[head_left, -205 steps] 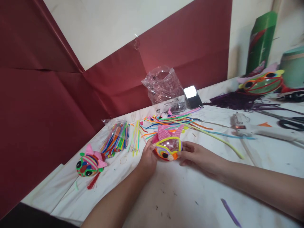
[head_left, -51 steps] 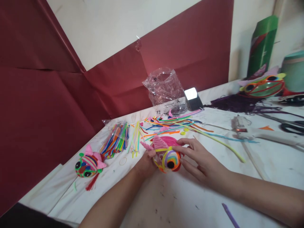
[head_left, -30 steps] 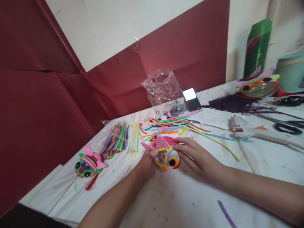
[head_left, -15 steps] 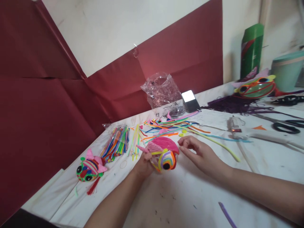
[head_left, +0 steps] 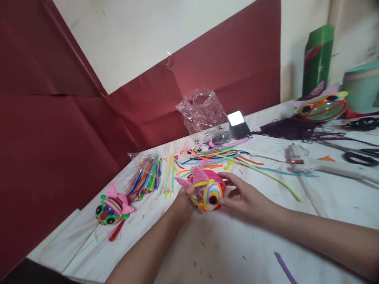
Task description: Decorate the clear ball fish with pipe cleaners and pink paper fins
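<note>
A round fish ornament (head_left: 206, 189) of colourful pipe cleaners over a clear body is held up above the white table. It has a pink back, pink fins and a large black eye ringed in stripes. My left hand (head_left: 184, 205) grips it from the left, thumb by the pink fin; the other fingers are partly hidden behind it. On its right side, my right hand (head_left: 241, 195) closes on the edge with index finger above and thumb beside the eye. A second ornament (head_left: 111, 209), green-rimmed eyes and red tassel, sits on the table to the left.
Behind my hands lie a bag of pipe cleaners (head_left: 145, 177) and loose pipe cleaners (head_left: 213, 156). A glue gun (head_left: 319, 165), scissors (head_left: 359, 157) and another fish ornament (head_left: 321, 108) are on the right. A purple pipe cleaner (head_left: 284, 268) lies near the front. A clear plastic bag (head_left: 203, 112) stands at the back.
My right hand, apart from the fish ornament before, has moved in and taken hold of its right side. The ornament has shifted slightly right and turned a little in my left hand.
</note>
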{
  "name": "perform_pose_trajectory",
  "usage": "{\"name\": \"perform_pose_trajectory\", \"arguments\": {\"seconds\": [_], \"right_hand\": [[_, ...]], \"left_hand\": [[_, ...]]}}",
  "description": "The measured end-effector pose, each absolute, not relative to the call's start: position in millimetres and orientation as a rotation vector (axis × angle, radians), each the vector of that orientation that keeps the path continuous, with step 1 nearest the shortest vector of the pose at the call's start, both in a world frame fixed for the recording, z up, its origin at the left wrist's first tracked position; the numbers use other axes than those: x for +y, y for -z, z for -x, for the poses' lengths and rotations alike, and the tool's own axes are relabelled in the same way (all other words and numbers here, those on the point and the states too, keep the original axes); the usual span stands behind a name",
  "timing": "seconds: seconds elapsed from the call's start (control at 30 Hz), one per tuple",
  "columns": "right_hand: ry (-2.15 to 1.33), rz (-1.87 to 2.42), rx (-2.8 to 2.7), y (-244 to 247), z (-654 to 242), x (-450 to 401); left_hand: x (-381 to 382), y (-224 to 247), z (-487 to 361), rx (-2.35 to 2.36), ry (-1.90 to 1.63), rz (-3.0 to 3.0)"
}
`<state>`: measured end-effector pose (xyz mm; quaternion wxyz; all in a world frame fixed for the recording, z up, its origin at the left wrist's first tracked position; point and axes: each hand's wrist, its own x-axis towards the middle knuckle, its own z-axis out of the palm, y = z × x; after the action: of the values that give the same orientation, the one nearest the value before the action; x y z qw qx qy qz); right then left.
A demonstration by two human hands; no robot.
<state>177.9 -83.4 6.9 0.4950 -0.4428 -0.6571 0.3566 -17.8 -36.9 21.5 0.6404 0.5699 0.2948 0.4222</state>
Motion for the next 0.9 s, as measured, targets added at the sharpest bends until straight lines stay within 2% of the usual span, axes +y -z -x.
{"name": "perform_pose_trajectory", "arguments": {"seconds": [0.1, 0.23, 0.8, 0.9], "right_hand": [[-0.97, 1.138, -1.574, -1.1, -178.6, -78.8], [-0.947, 1.14, -1.529, 4.0, -181.9, -72.2], [-1.257, 1.044, -1.231, 3.3, -197.7, -58.7], [-1.285, 1.002, -1.241, 3.3, -197.9, -60.7]], "left_hand": [[-42.8, -24.5, 13.9, 0.743, -1.013, -1.33], [-43.8, -21.9, 13.1, 0.768, -1.096, -1.331], [-29.0, -12.4, 20.0, 0.835, -1.081, -1.303], [-27.0, -10.5, 20.2, 0.911, -1.228, -1.324]]}}
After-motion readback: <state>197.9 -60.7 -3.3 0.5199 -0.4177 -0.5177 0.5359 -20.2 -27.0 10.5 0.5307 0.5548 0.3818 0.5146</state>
